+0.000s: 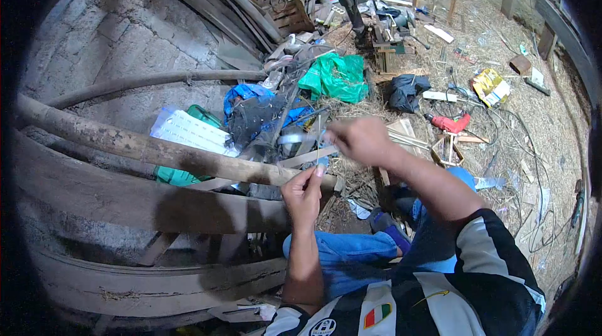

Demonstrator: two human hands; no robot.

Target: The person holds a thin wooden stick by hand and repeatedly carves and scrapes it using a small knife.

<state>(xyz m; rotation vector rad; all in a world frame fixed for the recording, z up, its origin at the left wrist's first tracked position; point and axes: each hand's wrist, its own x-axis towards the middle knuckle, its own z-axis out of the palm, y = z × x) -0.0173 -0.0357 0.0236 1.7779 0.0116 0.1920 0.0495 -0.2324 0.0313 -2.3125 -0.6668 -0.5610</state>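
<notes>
My left hand is closed in a pinch, thumb up, on a thin upright stick. A small light-blue piece shows right at its fingertips. Just above and to the right, my right hand is closed, its fingers blurred by motion near the upper part of the stick. A pale, smeared strip extends left from around the right fingertips; what it is I cannot make out. Behind the hands a long bamboo pole runs in from the left and ends close to my left hand.
Wooden boards lie along the left. A green plastic bag, a black bag and a red power drill with a cable lie ahead on the straw-covered ground. Near the drill is a small wooden frame. White sheets lie behind the pole.
</notes>
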